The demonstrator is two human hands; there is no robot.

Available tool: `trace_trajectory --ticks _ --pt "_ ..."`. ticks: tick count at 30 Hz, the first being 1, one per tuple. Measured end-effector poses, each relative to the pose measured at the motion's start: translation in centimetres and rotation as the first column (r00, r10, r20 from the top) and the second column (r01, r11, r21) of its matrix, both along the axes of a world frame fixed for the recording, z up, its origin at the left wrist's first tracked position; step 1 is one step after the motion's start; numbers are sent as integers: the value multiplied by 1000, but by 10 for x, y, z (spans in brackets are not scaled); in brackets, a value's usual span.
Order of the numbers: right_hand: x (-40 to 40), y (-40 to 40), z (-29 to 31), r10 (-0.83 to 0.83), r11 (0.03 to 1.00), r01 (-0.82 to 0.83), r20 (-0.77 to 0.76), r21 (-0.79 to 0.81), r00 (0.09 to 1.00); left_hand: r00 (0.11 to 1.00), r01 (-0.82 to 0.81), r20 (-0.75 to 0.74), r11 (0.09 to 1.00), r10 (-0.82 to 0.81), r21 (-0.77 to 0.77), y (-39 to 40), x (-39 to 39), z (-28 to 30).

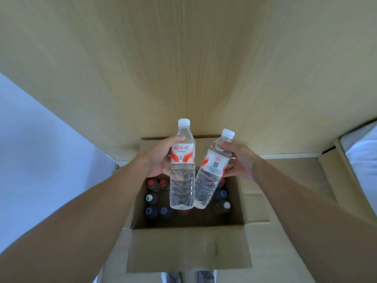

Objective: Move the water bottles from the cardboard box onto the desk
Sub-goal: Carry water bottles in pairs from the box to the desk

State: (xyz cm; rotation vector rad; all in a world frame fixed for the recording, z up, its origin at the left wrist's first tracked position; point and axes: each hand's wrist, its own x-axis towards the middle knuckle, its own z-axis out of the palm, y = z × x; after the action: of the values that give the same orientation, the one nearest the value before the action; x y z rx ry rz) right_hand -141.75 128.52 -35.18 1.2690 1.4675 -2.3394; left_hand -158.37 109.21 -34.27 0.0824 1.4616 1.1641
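two bare forearms fill the bottom corners, reaching forward over an open cardboard box [189,250] on the floor. the left hand [161,158] curls around a clear water bottle [182,168], thumb across the top of its red and white label, and that bottle stands upright in the air with its white cap pointing away. the right hand [238,160] grips a second water bottle [210,172] near its shoulder, fingers wrapped behind it, and this one leans, cap tipped to the right, base swung in to the left. the two bases sit just beside each other, possibly touching, hard to tell. both bottles hang above the box opening, neither on the desk [183,58], whose pale wood surface spreads wide beyond them. down inside the box stand dark bottles: red caps [151,182] at the far left, a green cap [150,198] below those, blue caps [157,211] nearer, and a white cap [226,205] on the right. the box flaps lie folded outward. a white cushion [363,160] shows at the right edge.
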Motion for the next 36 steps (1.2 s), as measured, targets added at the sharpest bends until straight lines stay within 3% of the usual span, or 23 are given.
trace_trajectory --ticks 13,19,24,29,36 --pt "14 3 47 -28 999 24 154 26 988 998 63 9 997 -64 50 33 33 63" --pt "24 10 70 -78 991 100 216 -92 973 997 69 34 995 -72 73 45 55 78" --pt "48 24 91 -89 954 109 82 -279 993 1000 29 -3 996 -29 88 61 67 91" --pt "69 33 108 -91 937 54 -93 -344 992 998 45 36 995 -48 89 73 75 99" --pt "107 28 127 -213 961 226 92 -158 973 988 119 81 977 -134 175 88 90 101"
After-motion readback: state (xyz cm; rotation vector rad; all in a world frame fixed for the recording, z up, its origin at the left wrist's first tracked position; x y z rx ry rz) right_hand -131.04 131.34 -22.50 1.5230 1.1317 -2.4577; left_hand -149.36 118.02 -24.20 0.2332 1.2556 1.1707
